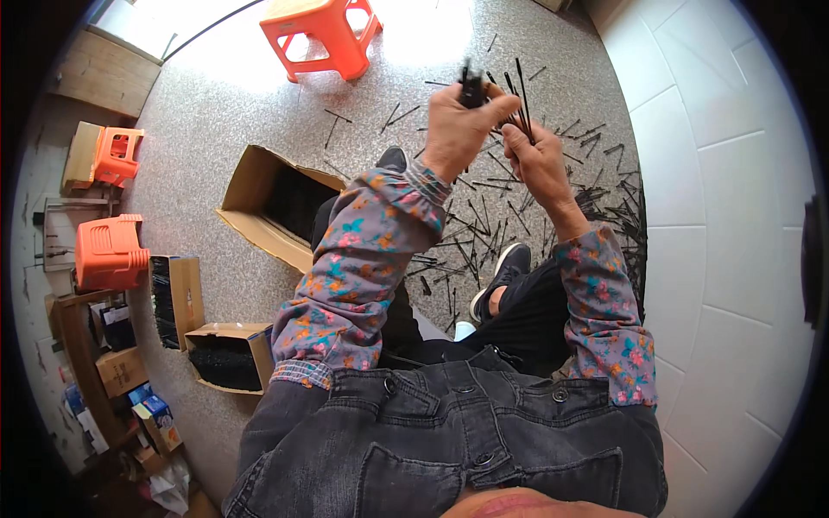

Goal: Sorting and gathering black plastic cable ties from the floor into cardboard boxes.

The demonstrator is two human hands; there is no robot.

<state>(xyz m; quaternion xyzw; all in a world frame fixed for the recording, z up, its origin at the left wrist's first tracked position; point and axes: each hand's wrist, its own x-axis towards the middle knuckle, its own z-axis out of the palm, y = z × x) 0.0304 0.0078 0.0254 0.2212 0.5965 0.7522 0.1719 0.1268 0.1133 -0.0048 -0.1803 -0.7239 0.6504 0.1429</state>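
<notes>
Nearest, a dark denim vest runs off the lower edge. Beyond it, the left hand is curled around a dark bundle, too blurred to make out its form. The right hand pinches thin black sticks between thumb and fingers; the left thumb overlaps them in view, contact unclear. Below, loose sticks litter the speckled floor, thickest along the white wall. The left leg partly hides an open carton, its inside dark. Far left, a blue-and-white package bears printing too small to read. A broad stretch of floor separates the carton from an orange stool, cropped by the upper edge.
</notes>
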